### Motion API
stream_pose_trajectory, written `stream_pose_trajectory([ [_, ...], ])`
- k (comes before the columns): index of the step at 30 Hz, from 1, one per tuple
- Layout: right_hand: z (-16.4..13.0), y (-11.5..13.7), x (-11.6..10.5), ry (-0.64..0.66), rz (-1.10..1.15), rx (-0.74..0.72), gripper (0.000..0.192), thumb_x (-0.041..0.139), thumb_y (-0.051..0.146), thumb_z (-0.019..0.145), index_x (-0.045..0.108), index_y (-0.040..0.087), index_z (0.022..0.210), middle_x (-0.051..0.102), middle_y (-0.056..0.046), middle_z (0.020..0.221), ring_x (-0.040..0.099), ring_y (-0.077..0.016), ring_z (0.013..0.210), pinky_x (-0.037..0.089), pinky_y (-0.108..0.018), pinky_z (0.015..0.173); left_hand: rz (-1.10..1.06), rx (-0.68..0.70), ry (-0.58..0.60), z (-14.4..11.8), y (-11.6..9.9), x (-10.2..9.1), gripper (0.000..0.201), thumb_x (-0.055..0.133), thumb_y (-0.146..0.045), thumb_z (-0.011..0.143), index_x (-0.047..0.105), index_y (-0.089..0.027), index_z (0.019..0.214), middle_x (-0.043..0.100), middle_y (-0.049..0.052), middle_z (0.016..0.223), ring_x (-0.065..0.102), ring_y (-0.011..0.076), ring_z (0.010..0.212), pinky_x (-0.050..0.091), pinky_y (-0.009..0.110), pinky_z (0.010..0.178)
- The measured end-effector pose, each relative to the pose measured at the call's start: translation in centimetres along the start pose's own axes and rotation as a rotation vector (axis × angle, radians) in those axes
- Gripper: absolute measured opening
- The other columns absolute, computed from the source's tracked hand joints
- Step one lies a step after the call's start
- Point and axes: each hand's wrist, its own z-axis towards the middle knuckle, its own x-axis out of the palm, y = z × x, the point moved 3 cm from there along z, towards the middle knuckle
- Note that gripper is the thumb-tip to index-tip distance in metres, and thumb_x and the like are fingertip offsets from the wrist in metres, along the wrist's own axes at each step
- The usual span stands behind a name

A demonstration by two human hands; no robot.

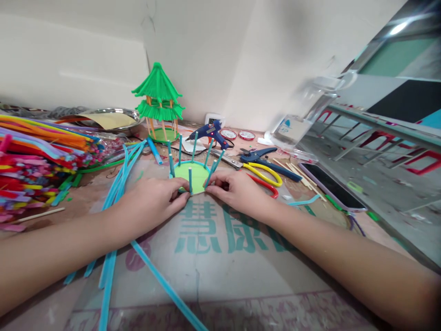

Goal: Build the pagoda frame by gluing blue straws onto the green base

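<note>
A flat light-green disc (197,178) lies on the table in front of me, with a blue fuzzy strip along part of its rim. Several thin blue-green posts (190,178) stand upright or slightly tilted around its edge. My left hand (160,195) is closed at the disc's front left edge, fingertips by the base of the front post. On the opposite side, my right hand (236,189) pinches at the rim near the foot of the right-hand posts. Fingers hide exactly what each pinch grips. Long blue pipe cleaners (109,285) lie under and beside my left forearm.
Behind the disc stand a green-roofed pavilion model (157,108) and a blue glue gun (212,132). To the right are scissors (264,172), blue cutters (262,154), wooden sticks (303,177), a phone (332,186) and a water bottle (292,126). Colourful pipe-cleaner bundles (37,156) fill the left.
</note>
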Motion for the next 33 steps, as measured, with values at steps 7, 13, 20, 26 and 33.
stream_pose_trajectory([
  [7,-0.1,-0.3,0.0,0.000,-0.026,-0.025,0.009,0.062,0.019,0.090,0.069,0.017,0.085,0.057,0.005,0.064,0.050,-0.0083,0.058,0.036,-0.022,0.058,-0.054,-0.003,0.010,-0.3,0.1,-0.1,0.030,0.046,-0.037,0.097,0.071,-0.024,0.106,0.071,0.000,0.069,0.062,0.0184,0.060,0.032,0.029,0.056],
  [13,0.0,-0.3,0.0,-0.010,-0.043,-0.045,0.007,0.061,0.017,0.089,0.068,0.017,0.086,0.058,0.005,0.067,0.050,-0.0079,0.058,0.036,-0.022,0.058,-0.048,-0.027,0.001,0.0,0.1,-0.1,0.028,0.049,-0.037,0.095,0.072,-0.024,0.104,0.066,-0.001,0.063,0.058,0.0182,0.055,0.030,0.030,0.055],
  [20,-0.5,-0.2,-0.1,-0.053,-0.009,-0.013,0.005,0.059,0.019,0.089,0.063,0.019,0.092,0.057,0.006,0.063,0.049,-0.0089,0.055,0.035,-0.022,0.056,-0.016,-0.023,0.019,-0.1,-0.1,-0.2,0.028,0.048,-0.036,0.096,0.071,-0.023,0.104,0.070,0.001,0.069,0.063,0.0187,0.060,0.033,0.030,0.056],
  [26,-2.1,1.6,0.2,-0.129,-0.189,-0.258,0.018,0.056,0.032,0.098,0.067,0.019,0.104,0.067,0.001,0.071,0.055,-0.0113,0.060,0.032,-0.024,0.057,0.014,-0.007,0.017,-0.5,0.1,-0.5,0.031,0.048,-0.039,0.098,0.071,-0.025,0.113,0.075,0.002,0.076,0.068,0.0208,0.066,0.037,0.030,0.057],
  [33,-0.7,1.9,1.9,-0.030,-0.188,-0.062,0.025,0.064,0.035,0.096,0.072,0.022,0.117,0.071,0.000,0.072,0.059,-0.0129,0.063,0.034,-0.024,0.060,0.020,0.010,0.004,-0.3,0.1,-0.3,0.030,0.049,-0.036,0.097,0.072,-0.024,0.113,0.075,0.002,0.075,0.070,0.0210,0.069,0.040,0.029,0.058],
])
